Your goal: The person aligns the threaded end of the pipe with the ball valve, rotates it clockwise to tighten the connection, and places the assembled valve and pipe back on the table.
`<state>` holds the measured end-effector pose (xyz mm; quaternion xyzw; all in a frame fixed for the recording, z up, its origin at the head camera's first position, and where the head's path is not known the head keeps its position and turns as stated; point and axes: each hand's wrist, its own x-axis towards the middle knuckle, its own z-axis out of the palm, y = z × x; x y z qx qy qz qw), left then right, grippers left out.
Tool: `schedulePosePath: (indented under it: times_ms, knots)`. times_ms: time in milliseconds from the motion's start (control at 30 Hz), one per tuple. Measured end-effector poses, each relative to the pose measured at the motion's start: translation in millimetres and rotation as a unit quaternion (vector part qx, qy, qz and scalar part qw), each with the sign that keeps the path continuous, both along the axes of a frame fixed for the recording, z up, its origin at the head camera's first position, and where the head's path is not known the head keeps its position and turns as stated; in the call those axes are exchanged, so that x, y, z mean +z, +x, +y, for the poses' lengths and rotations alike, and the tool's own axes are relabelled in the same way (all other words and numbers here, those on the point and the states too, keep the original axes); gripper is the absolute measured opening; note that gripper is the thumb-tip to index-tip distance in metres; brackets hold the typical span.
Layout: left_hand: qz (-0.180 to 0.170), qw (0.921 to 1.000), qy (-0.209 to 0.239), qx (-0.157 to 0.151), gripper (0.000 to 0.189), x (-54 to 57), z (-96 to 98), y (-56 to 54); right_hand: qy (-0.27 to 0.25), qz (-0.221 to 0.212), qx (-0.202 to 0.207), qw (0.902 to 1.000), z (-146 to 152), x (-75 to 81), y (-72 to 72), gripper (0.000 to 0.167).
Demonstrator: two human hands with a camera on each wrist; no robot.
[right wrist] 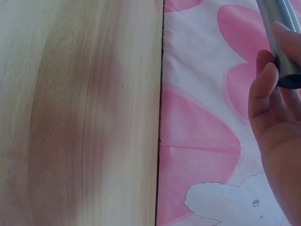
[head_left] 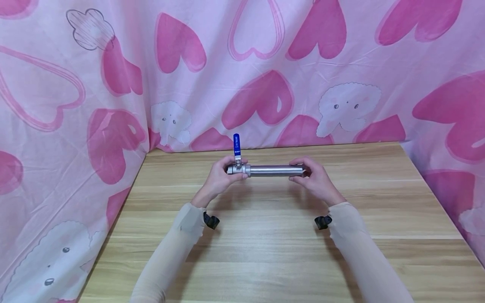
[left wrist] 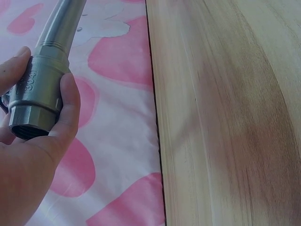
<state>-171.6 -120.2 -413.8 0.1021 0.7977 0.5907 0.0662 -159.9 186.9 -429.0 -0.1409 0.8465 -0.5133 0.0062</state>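
Observation:
A steel ball valve (head_left: 238,169) with a blue lever handle (head_left: 236,144) is joined to a straight steel pipe (head_left: 276,170), held level above the table. My left hand (head_left: 223,176) grips the valve body, thumb on one side and fingers on the other; the lever points away from me. In the left wrist view the valve body (left wrist: 38,89) carries the mark 304 and shows a threaded opening at its near end. My right hand (head_left: 315,179) holds the pipe's free end between thumb and fingers. The right wrist view shows that pipe's open end (right wrist: 281,52).
The wood-grain table (head_left: 265,252) lies beneath both hands. A pink cloth (head_left: 212,97) with hearts and white cartoon animals hangs behind it and along its sides. A black camera mount sits at each wrist, the left one (head_left: 211,220) and the right one (head_left: 323,222).

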Motion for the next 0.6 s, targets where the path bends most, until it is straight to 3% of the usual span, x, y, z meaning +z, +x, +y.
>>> schedulePosePath:
  times_ms: [433,600]
  knots:
    - [0.01,0.9999,-0.006,0.0,0.044,-0.6,-1.9,1.2,-0.005,-0.013,0.0,0.9999,1.0,-0.7,0.1,0.047]
    - [0.01,0.9999,-0.005,0.0,0.043,-0.4,-2.4,1.3,-0.006,-0.017,0.004,0.9998,-3.0,11.1,5.9,0.043]
